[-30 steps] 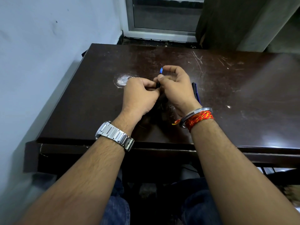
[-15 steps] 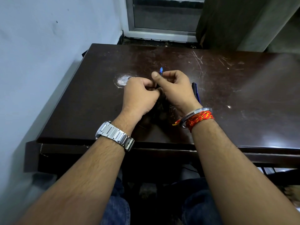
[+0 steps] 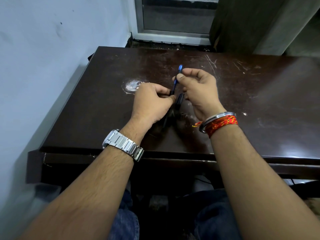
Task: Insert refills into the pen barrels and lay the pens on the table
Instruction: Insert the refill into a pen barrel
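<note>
Above the middle of the dark brown table [image 3: 259,104], both hands hold a thin blue pen part [image 3: 177,78] that stands nearly upright, its blue end [image 3: 180,67] on top. My right hand [image 3: 200,90] pinches its upper stretch between thumb and forefinger. My left hand [image 3: 152,103] grips its lower end in closed fingers. A short dark piece [image 3: 180,99] shows between the two hands; I cannot tell which hand holds it. Whether the blue part is a refill or a barrel is unclear.
The table's left side runs along a pale blue wall [image 3: 52,66]. A window frame [image 3: 173,35] and a dark curtain [image 3: 242,23] stand behind the far edge. A worn white patch [image 3: 132,84] marks the tabletop left of the hands. My knees are under the front edge.
The hands have drawn apart, the right one moving right and up, so more of the blue part shows. The pen lying right of my right hand is now hidden behind it.
</note>
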